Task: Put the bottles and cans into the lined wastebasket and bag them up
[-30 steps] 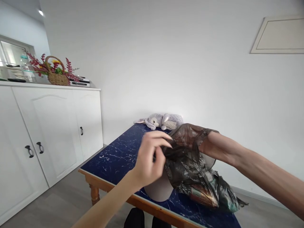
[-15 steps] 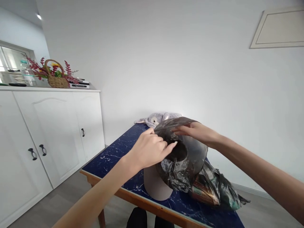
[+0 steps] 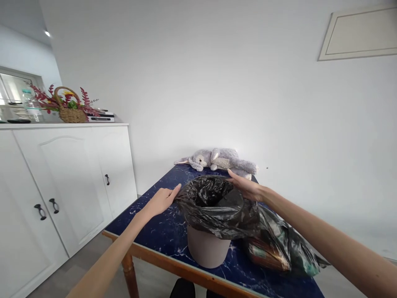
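Black plastic bag over a bin, likely light, slippery, best held along its edge: left hand pinches its left side; right hand thumb-raised, hold unclear.

The liner is black, bin taupe, tabletop white-veined blue

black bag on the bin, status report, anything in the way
Left hand pinching edge of black bag. Right hand at opposite side, grip unclear. Black bag draped over bin. Filled bag close beside.
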`<state>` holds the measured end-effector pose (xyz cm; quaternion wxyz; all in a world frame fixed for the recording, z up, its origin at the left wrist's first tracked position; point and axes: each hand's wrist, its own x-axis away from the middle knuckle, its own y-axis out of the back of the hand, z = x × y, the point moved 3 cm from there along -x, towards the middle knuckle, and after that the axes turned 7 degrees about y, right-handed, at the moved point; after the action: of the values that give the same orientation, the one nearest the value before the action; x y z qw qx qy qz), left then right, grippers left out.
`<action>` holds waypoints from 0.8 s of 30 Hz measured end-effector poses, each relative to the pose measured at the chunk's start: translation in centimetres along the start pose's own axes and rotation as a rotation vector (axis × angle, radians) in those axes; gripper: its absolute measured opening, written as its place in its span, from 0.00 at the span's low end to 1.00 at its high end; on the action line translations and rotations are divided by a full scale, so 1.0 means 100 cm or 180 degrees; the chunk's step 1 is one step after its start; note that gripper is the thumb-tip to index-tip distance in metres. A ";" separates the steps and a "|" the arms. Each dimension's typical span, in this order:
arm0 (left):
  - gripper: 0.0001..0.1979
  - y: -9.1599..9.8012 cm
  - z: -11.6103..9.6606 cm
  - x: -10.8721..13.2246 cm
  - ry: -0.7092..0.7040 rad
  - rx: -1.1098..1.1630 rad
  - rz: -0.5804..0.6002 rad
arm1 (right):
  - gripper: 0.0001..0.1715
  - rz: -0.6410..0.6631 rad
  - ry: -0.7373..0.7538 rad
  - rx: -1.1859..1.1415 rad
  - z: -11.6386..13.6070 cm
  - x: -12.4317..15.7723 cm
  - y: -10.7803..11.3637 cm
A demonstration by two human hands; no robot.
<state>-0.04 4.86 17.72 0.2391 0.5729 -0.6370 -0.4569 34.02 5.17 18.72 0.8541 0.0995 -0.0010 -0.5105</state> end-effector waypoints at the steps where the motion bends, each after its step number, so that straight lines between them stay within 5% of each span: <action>1: 0.32 -0.004 0.010 0.001 0.0022 0.0084 0.0173 | 0.48 0.0059 -0.0115 -0.0087 -0.008 0.003 -0.001; 5: 0.28 -0.005 0.026 0.013 -0.0081 0.0240 0.0629 | 0.45 -0.0152 -0.0497 -0.0162 -0.024 0.025 -0.005; 10: 0.29 0.005 -0.006 0.029 -0.0422 0.1479 -0.0212 | 0.43 -0.1464 0.0419 0.1165 0.011 0.061 -0.022; 13: 0.45 -0.020 -0.027 0.037 -0.0658 0.1856 0.0085 | 0.48 -0.1316 0.0988 0.1614 0.024 0.077 -0.053; 16: 0.65 -0.056 -0.032 0.045 -0.0669 0.1908 0.0364 | 0.62 -0.1197 0.1259 0.1813 0.011 0.087 -0.076; 20: 0.74 -0.092 -0.007 0.057 -0.0416 0.1600 0.1087 | 0.72 -0.1146 0.1192 0.1800 -0.024 0.095 -0.079; 24: 0.75 -0.104 0.046 0.070 -0.0193 0.0829 0.1670 | 0.67 -0.1196 0.1282 0.2167 -0.030 0.104 -0.066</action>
<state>-0.08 0.42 5.12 0.2544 0.4007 -0.8235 -0.3107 33.56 -6.46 13.62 0.6480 0.4713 0.0155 -0.5980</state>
